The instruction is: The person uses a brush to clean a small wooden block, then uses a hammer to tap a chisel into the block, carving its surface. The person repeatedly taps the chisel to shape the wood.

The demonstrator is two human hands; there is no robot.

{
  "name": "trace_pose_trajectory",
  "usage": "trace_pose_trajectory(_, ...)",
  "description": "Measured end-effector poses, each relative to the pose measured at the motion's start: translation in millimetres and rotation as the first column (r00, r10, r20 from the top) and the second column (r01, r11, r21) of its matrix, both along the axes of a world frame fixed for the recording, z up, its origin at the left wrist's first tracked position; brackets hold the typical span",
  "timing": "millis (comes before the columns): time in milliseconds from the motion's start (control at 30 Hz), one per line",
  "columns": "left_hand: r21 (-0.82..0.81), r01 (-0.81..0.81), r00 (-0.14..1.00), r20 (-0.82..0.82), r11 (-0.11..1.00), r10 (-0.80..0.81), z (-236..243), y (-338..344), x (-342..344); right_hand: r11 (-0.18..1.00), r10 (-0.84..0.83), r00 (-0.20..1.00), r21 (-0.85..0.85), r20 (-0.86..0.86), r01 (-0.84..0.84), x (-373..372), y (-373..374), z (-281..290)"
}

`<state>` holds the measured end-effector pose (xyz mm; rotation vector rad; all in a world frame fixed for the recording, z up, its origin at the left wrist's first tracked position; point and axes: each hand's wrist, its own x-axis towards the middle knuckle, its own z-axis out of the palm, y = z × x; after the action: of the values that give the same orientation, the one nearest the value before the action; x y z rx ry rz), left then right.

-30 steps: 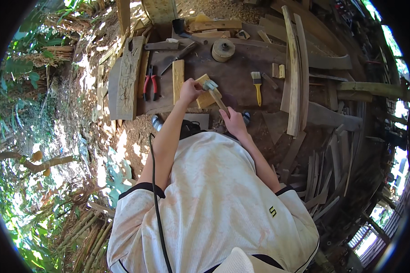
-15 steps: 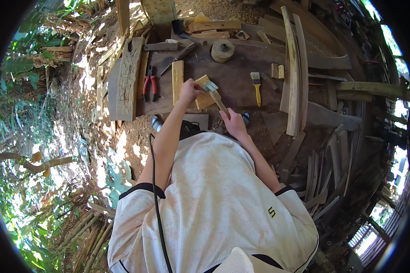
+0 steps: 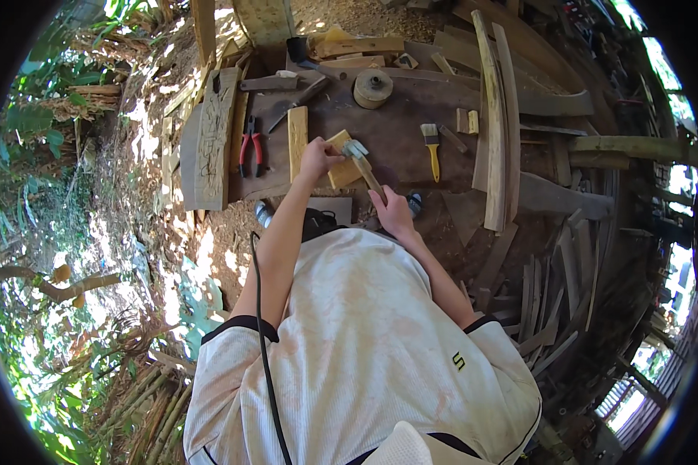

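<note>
My right hand [image 3: 393,211] is wrapped round the wooden handle of a hammer [image 3: 370,177]. The pale metal hammer head [image 3: 355,149] is over a short wooden block [image 3: 340,164]. At the block's left side, my left hand [image 3: 318,159] has its fingertips pinched together close to the hammer head. Whatever those fingers hold is too small to make out. A longer wooden block [image 3: 296,132] lies just left of and beyond my left hand. Further left are pliers [image 3: 251,147] with red handles.
Right of the hammer lies a paintbrush [image 3: 432,151] with a yellow handle. A round tin [image 3: 373,89] stands at the back of the brown work surface [image 3: 395,147]. A carved board [image 3: 213,143] bounds the left side; long wooden strips [image 3: 495,116] lie on the right.
The whole view has shifted slightly left. Both hands keep nearly the same pose, and the hammer head stays over the short block.
</note>
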<state>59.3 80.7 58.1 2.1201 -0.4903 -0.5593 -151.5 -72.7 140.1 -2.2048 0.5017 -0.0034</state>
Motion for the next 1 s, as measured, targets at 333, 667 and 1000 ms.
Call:
trace_pose_trajectory(333,0.062,0.008,0.998,0.067,0.998,-0.012,3,2,-1,0.999,0.015,1.000,0.033,-0.024,-0.014,0,1,0)
trace_pose_trajectory(667,0.100,0.000,0.999,0.051,0.995,-0.005,15,1,-5,0.982,-0.046,0.999,0.185,0.020,0.041,-3,-1,-4)
trace_pose_trajectory(1000,0.217,0.005,0.980,0.192,0.976,-0.048,34,-3,-24,0.983,-0.043,0.998,0.176,-0.037,0.049,-6,-5,-12)
